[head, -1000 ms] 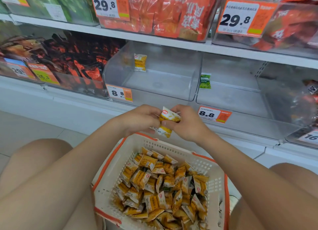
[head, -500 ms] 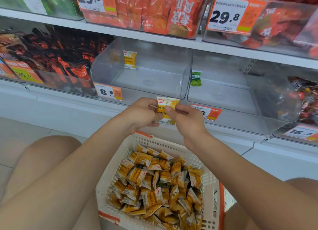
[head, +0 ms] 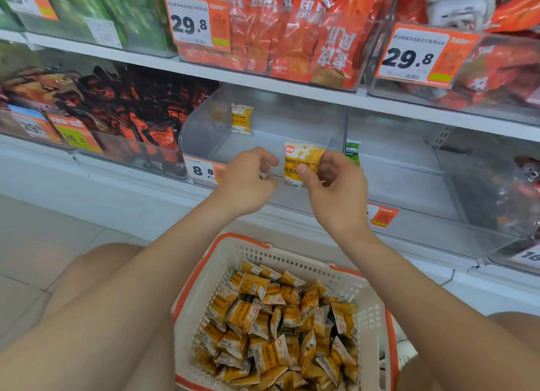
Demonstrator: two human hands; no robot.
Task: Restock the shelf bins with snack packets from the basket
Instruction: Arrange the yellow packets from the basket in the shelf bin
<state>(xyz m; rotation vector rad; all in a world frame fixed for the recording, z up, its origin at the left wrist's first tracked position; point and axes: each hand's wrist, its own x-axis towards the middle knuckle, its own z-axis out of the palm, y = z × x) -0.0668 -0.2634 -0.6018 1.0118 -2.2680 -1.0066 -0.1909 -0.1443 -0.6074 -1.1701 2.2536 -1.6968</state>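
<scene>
A yellow snack packet (head: 301, 162) is pinched upright between the thumb and fingers of my right hand (head: 333, 186), in front of a clear shelf bin (head: 263, 133) marked with the same yellow packet as its label. My left hand (head: 248, 177) hovers just left of the packet with curled fingers and holds nothing. Below, between my knees, a white basket with orange trim (head: 292, 262) holds several yellow packets (head: 280, 326).
To the right stands a second clear bin (head: 409, 168) with a green label packet (head: 353, 154). A bin of dark red-black packets (head: 131, 110) lies to the left. The upper shelf carries orange bags (head: 292, 31) and price tags. White floor tiles lie at the left.
Both hands rose from above the basket toward the bin. My left hand let go of the packet; only my right hand holds it now.
</scene>
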